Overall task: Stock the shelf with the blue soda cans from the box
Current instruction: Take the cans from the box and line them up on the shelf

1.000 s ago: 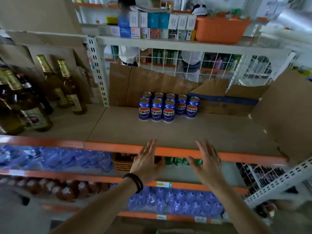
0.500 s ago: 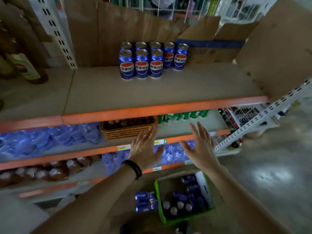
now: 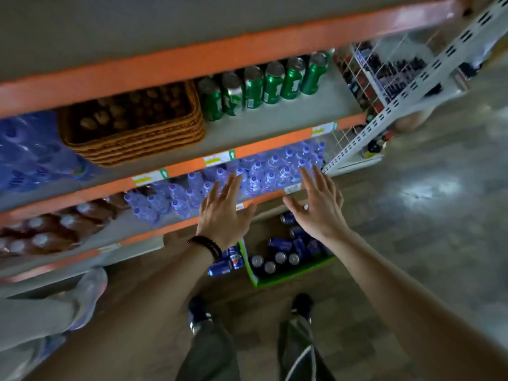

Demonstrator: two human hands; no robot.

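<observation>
Above box (image 3: pixel 291 276) w/ blue cans (image 3: pixel 277 244), both hands spread, empty

blue soda cans (image 3: pixel 280 253): some upright, some lying, in green-edged box (image 3: pixel 291 277) on floor; three more (image 3: pixel 226 261) lying just left of it.

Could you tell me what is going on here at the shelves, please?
A person is restocking soda. Both hands are empty, fingers spread: the left hand and right hand reach down toward the box on the floor, which holds blue cans. A few loose cans lie on the floor just left of the box. No can is picked up yet. Green cans and a basket sit on a shelf above.
</observation>
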